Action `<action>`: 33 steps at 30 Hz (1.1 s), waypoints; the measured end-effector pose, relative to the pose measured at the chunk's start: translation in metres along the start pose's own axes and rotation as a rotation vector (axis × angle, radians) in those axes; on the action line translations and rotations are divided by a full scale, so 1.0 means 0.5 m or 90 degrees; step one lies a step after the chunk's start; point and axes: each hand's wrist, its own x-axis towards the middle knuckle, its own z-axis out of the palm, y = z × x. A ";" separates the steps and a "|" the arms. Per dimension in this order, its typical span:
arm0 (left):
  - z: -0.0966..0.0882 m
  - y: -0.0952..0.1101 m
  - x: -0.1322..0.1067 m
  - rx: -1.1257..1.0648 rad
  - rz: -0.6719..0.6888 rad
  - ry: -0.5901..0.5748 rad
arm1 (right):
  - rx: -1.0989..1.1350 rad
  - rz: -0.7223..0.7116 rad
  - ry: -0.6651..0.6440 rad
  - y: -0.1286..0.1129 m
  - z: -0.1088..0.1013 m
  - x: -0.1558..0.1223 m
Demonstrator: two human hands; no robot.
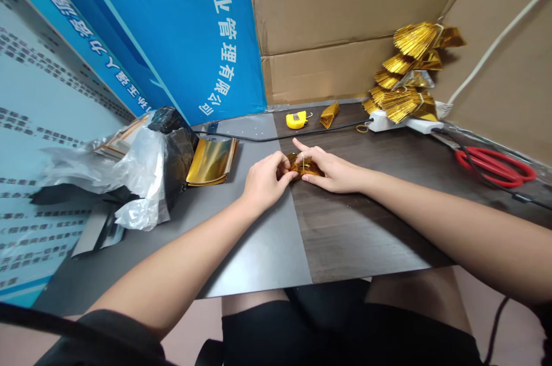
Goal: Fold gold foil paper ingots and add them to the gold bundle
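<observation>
- Gold foil bundle point(306, 167) sits between both hands, half hidden by the fingers; a pale thread point(303, 164) possibly binds it.
- Left hand point(264, 180) and right hand point(333, 174) nearly meet, clamped on it from either side.
- Dark wood tabletop point(353, 228) reaches its near edge well below the hands.
- Gold foil sheets point(211, 162) lie left; red scissors point(494, 166) lie right.
</observation>
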 end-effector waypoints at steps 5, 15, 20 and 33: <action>0.002 -0.002 0.000 -0.001 0.003 0.000 | 0.013 0.003 0.016 0.009 0.005 -0.003; 0.004 -0.004 -0.001 0.017 0.053 -0.003 | -0.028 -0.062 0.085 0.012 0.011 -0.001; 0.005 -0.009 -0.002 0.023 0.089 -0.014 | -0.071 -0.030 0.103 0.001 0.008 0.000; 0.000 -0.013 -0.005 0.054 0.125 -0.022 | -0.136 -0.023 0.004 -0.007 0.009 0.002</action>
